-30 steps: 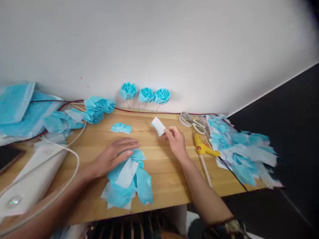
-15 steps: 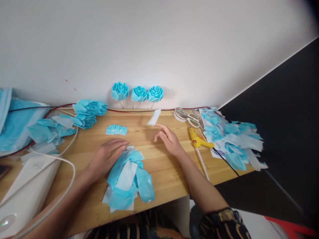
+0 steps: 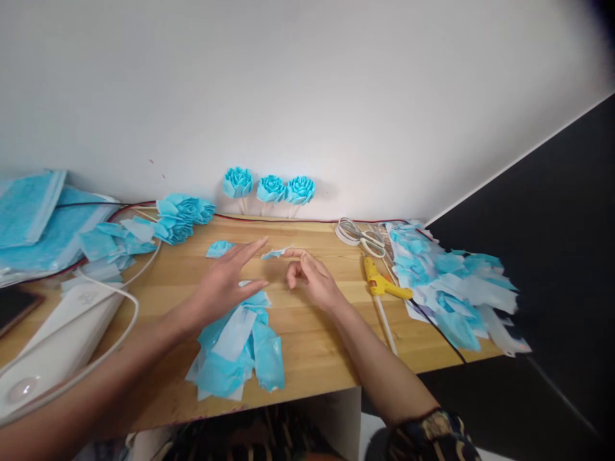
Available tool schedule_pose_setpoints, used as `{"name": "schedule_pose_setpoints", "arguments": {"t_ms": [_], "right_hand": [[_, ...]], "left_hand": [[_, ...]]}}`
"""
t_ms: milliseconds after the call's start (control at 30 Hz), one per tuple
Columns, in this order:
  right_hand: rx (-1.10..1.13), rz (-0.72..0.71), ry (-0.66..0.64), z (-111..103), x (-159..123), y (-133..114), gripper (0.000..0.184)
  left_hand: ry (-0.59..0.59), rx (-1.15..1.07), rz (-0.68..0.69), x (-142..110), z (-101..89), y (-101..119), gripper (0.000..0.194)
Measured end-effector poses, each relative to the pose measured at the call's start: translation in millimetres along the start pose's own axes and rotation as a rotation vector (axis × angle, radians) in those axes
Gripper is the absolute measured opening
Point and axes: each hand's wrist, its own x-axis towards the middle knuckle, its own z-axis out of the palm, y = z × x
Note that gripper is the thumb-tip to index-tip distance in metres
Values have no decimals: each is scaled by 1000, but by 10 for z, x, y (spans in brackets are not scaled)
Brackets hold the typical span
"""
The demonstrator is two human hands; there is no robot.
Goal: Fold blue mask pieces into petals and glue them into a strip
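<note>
My right hand [image 3: 314,276] is above the middle of the table, thumb and index finger pinched on a small pale blue-and-white fabric strip [image 3: 273,254] that points left. My left hand [image 3: 228,278] reaches in from the left with fingers stretched and thumb apart, nothing in its grasp. Under its thumb and palm lies a loose pile of blue and white fabric pieces [image 3: 235,336]. Just beyond the left fingers sits a pleated blue piece [image 3: 220,248], partly covered by that hand.
Three blue fabric flowers on sticks [image 3: 271,189] stand by the wall, with more flowers [image 3: 180,214] lying left. At right are scissors [image 3: 372,242], a yellow glue gun [image 3: 384,282] and heaped scraps [image 3: 451,282]. A white power strip [image 3: 62,339] and blue masks [image 3: 43,218] occupy the left.
My right hand has picked up the strip that lay flat on the table and drawn it nearer. My left hand has moved right and up from the pile and spread its fingers.
</note>
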Motion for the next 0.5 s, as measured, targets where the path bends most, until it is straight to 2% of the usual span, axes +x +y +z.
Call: {"name": "schedule_pose_setpoints", "arguments": {"t_ms": [67,133,233,300,333,400,500], "right_hand": [[17,-4,-12,9,-8,-14,52],[46,-10,0,-4,-4,-10,51],[129,-41,122,-70,26,18,45],[222,-63,226,-129,49,34,40],[274,-64,258,-156,57,37,38],[359,-39,267,-196,59,30,37],[406,-10,232,-211,40,8,40]], "left_hand": [[-24,-11,-34,127,47,79,64],[-30,-48,-128,259,102,77,51],[17,-195,-332,450,178,-42,48],[-26,-314,-386,560,215,-134,52],[-78,-322,-374,603,226,-163,55],[-108,-131,-270,654,231,-164,58],[107,194,-8,617,199,-21,51]]}}
